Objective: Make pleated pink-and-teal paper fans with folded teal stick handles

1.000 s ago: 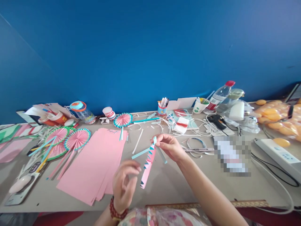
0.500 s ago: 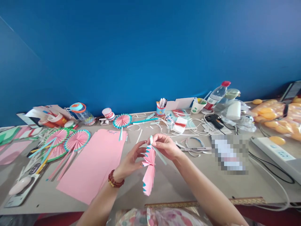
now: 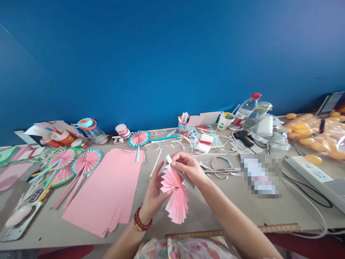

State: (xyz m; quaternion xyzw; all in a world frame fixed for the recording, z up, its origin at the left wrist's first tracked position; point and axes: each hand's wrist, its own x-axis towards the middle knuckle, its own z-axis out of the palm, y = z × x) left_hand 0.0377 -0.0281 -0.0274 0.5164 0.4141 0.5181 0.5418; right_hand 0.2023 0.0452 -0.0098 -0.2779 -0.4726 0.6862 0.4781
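A pink pleated paper fan (image 3: 176, 205) with blue edging hangs between my hands, gathered at its middle and spread above and below. Thumb and fingers of my right hand (image 3: 187, 167) pinch its upper end, where a pale blue-green paper strip (image 3: 169, 159) sticks up. A further length of strip slants down beneath that hand. On the fan's left side, my left hand (image 3: 156, 192) has its thumb against the pleats, with the fingers partly behind them. A red bead bracelet circles the left wrist.
Pink paper sheets (image 3: 105, 190) lie to the left, beside finished round fans (image 3: 86, 162). Another round fan (image 3: 138, 138) rests near the blue wall. Toward the right are a utility knife (image 3: 225, 170), a glue gun (image 3: 244, 138), a bottle (image 3: 246, 109) and a power strip (image 3: 309, 172).
The fan has turned to show its pleated face and its folds have spread wider. My left hand has moved right, its thumb now on the pleats. My right hand keeps its pinch.
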